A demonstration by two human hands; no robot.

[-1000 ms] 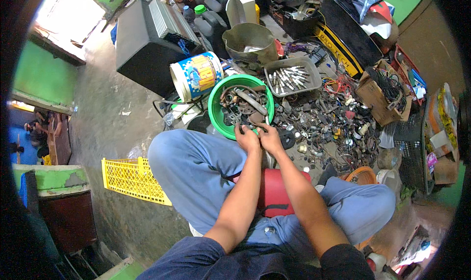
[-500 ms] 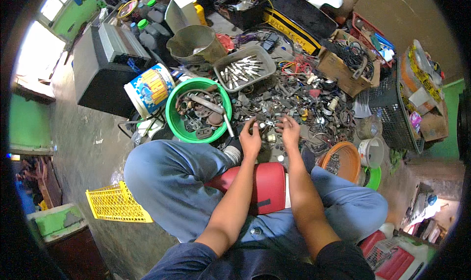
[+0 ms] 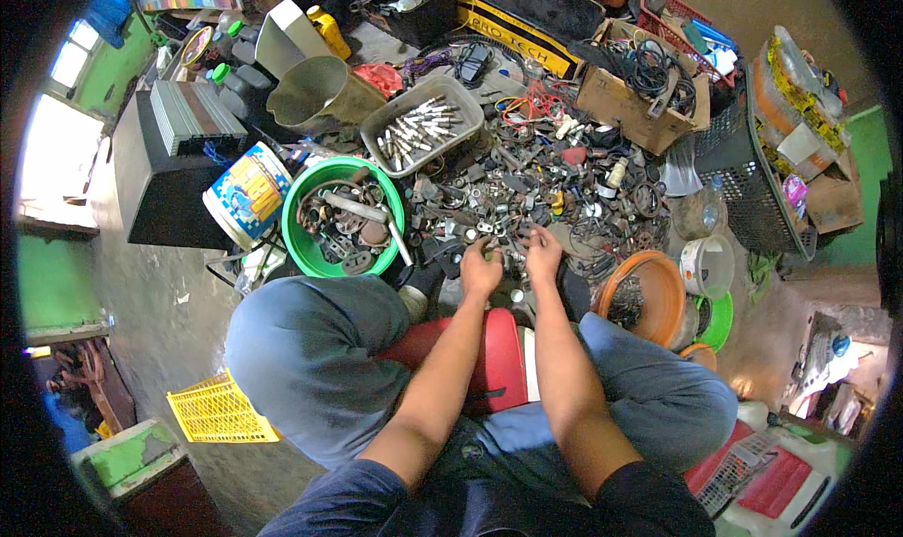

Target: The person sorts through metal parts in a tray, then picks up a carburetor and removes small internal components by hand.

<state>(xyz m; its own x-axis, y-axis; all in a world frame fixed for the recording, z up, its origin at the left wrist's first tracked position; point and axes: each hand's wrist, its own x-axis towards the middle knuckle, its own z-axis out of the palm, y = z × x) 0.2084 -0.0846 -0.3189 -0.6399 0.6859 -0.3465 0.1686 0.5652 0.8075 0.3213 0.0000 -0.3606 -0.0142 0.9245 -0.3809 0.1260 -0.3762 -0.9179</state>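
A wide heap of small metal and plastic parts [image 3: 508, 184] spreads on the floor in front of my crossed legs. Both hands work at its near edge, a short gap between them. My left hand [image 3: 482, 272] has its fingers curled and the thumb drawn in; what they pinch, if anything, is too small to make out. My right hand [image 3: 543, 258] is closed at the fingertips near a small dark part that I cannot name. Left of the heap stands a green basin [image 3: 293, 234] of mixed metal parts. Behind it lies a clear plastic tub [image 3: 473, 123] of spark plugs [image 3: 419, 131].
An orange bowl [image 3: 670, 288] and a white bucket [image 3: 707, 266] stand by my right knee. A cardboard box of cables [image 3: 621, 112] sits at the back right. Leftward are a patterned bucket [image 3: 246, 194], an olive container [image 3: 329, 95], a black box [image 3: 155, 180] and a yellow crate [image 3: 221, 410].
The view has shifted, so the floor things sit further left. My fingers, more spread before, are now drawn together low over the parts, the right ones by a small dark piece.
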